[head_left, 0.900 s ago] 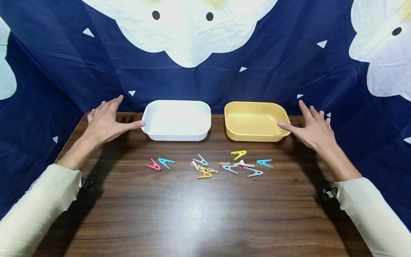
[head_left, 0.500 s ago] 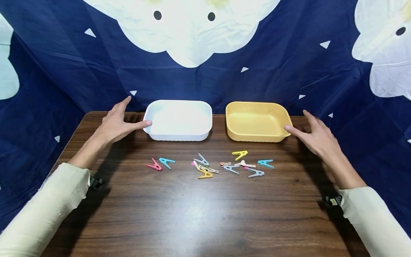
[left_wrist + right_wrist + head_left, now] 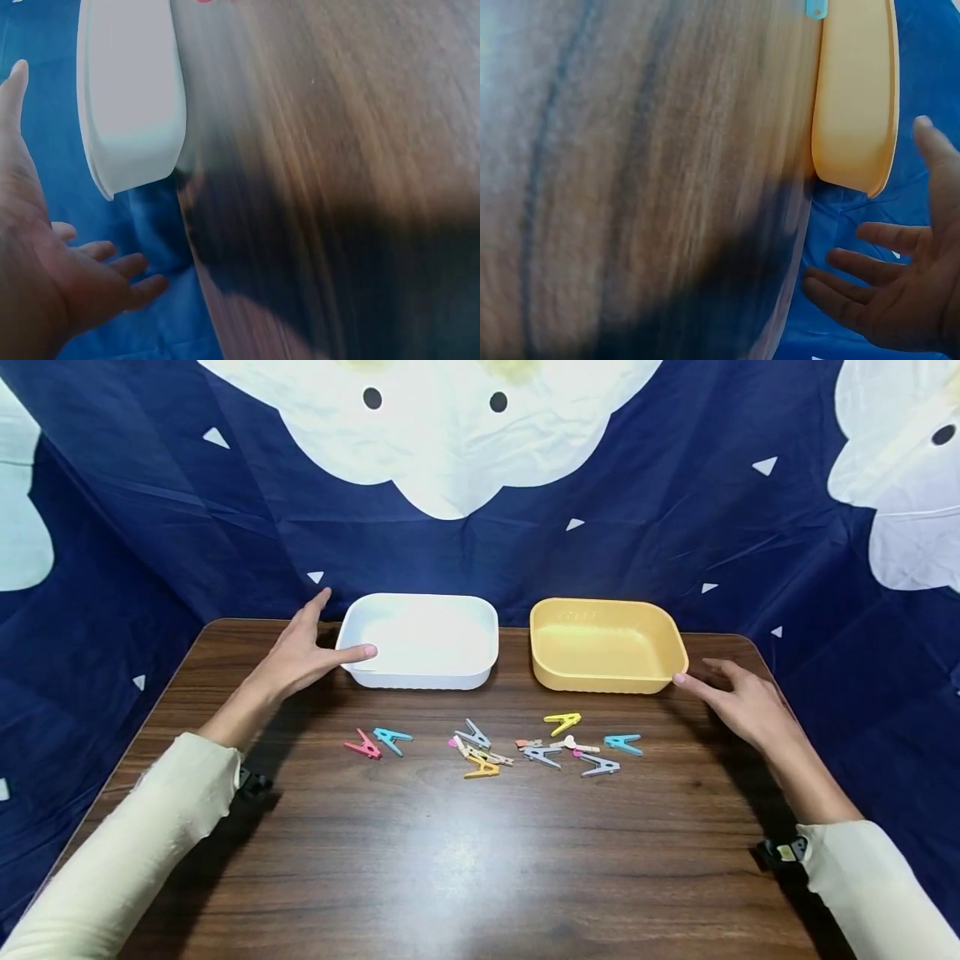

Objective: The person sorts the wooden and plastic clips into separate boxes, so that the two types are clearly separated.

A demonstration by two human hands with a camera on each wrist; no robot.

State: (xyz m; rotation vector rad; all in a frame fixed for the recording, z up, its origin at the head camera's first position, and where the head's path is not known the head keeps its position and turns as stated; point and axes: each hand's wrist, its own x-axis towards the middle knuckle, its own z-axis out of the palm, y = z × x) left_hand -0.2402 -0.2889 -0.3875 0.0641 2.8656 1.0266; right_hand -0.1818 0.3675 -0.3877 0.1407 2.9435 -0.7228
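Two shallow plastic bins stand side by side at the back of the table: a white bin (image 3: 420,679) and a yellow bin (image 3: 607,683). My left hand (image 3: 300,656) hovers at the white bin's left end, its thumb reaching over that bin in the head view. Fingers and thumb are spread, holding nothing. On the other side my right hand (image 3: 738,697) is beside the yellow bin's right end, thumb pointing at its front corner; whether it touches, I cannot tell. In front of the bins lie clothespins, among them a red clothespin (image 3: 363,745), a yellow clothespin (image 3: 562,722) and an orange clothespin (image 3: 482,767).
Behind the brown wooden table (image 3: 420,877) hangs a dark blue cloth (image 3: 225,535) with white shapes. More clothespins, such as a blue clothespin (image 3: 623,743) at the right and a blue clothespin (image 3: 392,740) at the left, lie in a loose row.
My left hand has moved right, its thumb now over the white bin. My right hand has come down and slightly right. The bins and clothespins stay in place on the table.
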